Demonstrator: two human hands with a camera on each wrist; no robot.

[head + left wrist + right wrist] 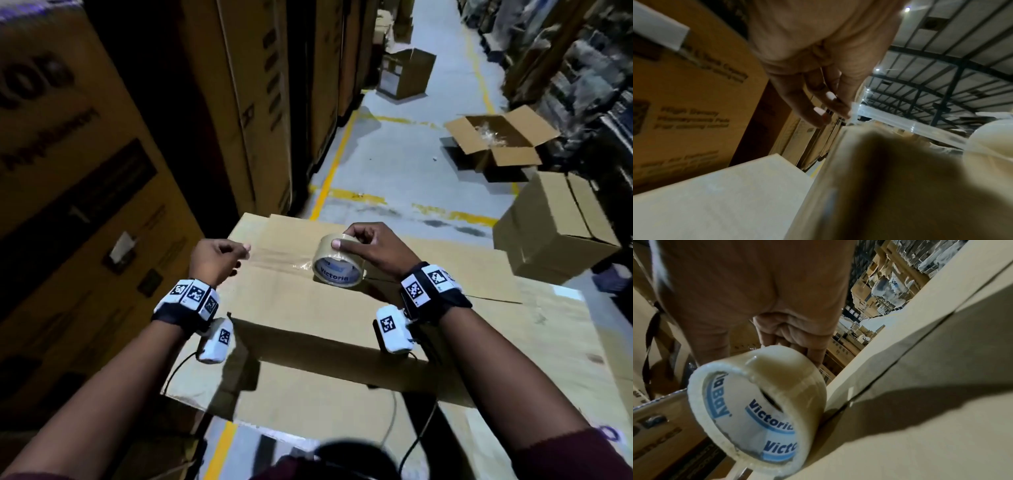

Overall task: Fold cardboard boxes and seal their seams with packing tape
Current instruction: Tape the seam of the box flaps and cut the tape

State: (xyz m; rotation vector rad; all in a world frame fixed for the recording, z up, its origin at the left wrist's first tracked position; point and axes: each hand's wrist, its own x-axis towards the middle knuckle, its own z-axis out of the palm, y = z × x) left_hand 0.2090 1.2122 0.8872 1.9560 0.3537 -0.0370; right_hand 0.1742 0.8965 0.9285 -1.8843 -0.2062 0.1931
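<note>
A brown cardboard box (308, 308) stands in front of me with its top flaps folded shut. My right hand (373, 246) grips a roll of clear packing tape (337, 263) that stands on edge on the box top, right on the centre seam (900, 363). In the right wrist view the roll (760, 402) shows blue "Victoria" print inside its core. A strip of tape (277, 255) runs left from the roll along the seam. My left hand (219, 257) pinches the strip's end (852, 112) at the box's left edge.
Tall printed cartons (68, 171) form a wall close on my left. An open box (496, 140) and a closed box (555, 233) sit on the floor at right, another box (404, 72) farther down the aisle. Yellow lines (329, 178) mark the grey floor.
</note>
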